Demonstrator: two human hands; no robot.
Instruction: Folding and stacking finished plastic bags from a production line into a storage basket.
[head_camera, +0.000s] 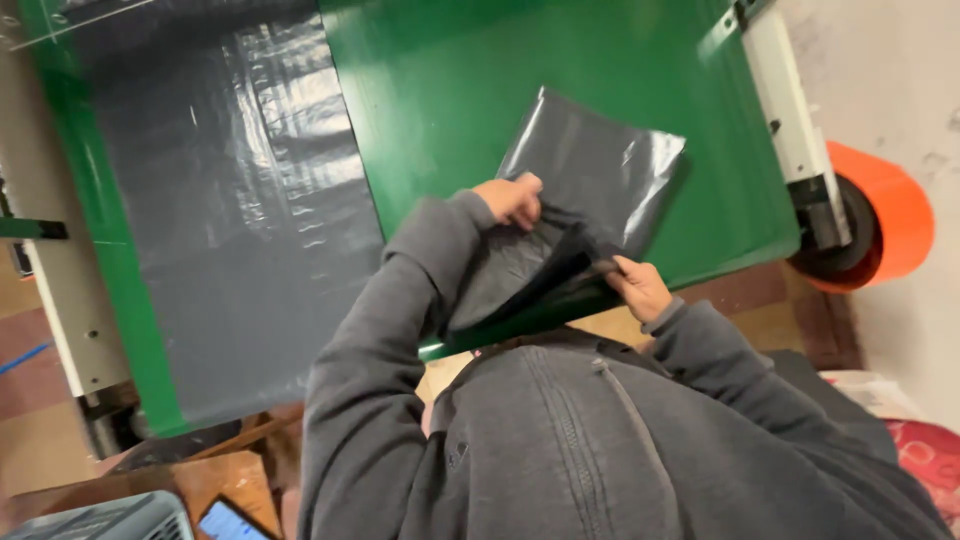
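- Grey poly bag — near green table's near edge, long axis slanting away-right.
- Left hand — fingers pinched shut on bag's left edge.
- Right hand — wrist bent, fingers clamped on its near flap.

Dark grey glossy plastic bag, flat, slightly crumpled, near edge lifted and pulled open over green table.

A green table stands on a reddish tiled floor beside a pale wall.
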